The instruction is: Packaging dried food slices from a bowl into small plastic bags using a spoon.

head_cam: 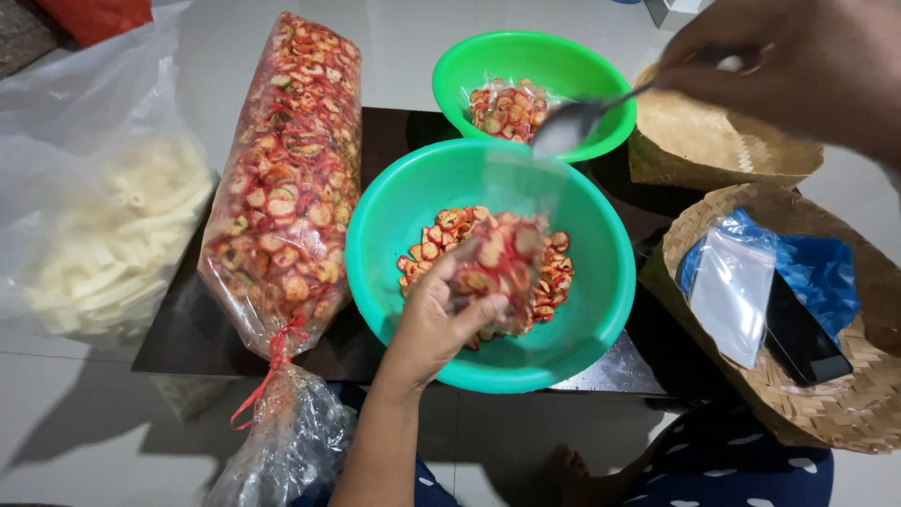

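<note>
Left hand (441, 314), centre frame, fingers pinching small bag (502, 268) half full of chips over teal bowl (601, 310). Right hand (798, 56), upper right, fingers pinching spoon (587, 117). One filled bag in green bowl (554, 66); big sack (291, 178) mostly full.

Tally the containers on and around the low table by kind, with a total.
Plastic bowls: 2, a teal one and a green one
Woven baskets: 2, a near one and a far one
Large snack bags: 2, red chips and pale sticks
Total: 6
</note>
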